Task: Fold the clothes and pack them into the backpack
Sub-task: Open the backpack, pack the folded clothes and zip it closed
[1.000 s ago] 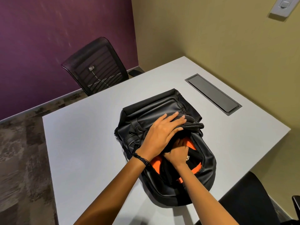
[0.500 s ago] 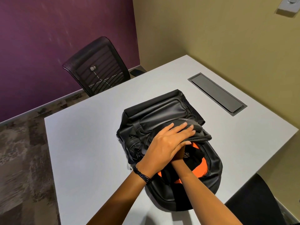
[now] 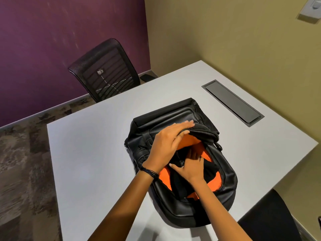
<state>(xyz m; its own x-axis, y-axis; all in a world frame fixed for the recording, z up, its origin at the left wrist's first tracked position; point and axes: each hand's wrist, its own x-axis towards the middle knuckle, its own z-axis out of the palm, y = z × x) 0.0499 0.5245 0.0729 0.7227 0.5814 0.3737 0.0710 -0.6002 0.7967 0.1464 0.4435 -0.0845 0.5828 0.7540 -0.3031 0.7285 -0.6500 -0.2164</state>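
A black backpack (image 3: pixel 225 180) with orange lining (image 3: pixel 214 186) lies open on the white table (image 3: pixel 86 153). My left hand (image 3: pixel 166 146) holds the backpack's upper flap (image 3: pixel 206 134) lifted, fingers laid over it and thumb tucked under its edge. My right hand (image 3: pixel 191 167) is inside the opening, lying flat on black folded clothes (image 3: pixel 178 185), its fingers pointing deeper into the bag. The fingertips are partly hidden in shadow under the flap.
A black mesh office chair (image 3: pixel 107 73) stands at the table's far left side. A dark cable-tray lid (image 3: pixel 232 103) is set into the table near the wall on the right. Another dark chair (image 3: pixel 267 218) sits at the near right corner.
My left hand has raised the flap, so the opening gapes wider and more orange lining shows. My right hand, half hidden under the left before, now shows flat on the clothes.
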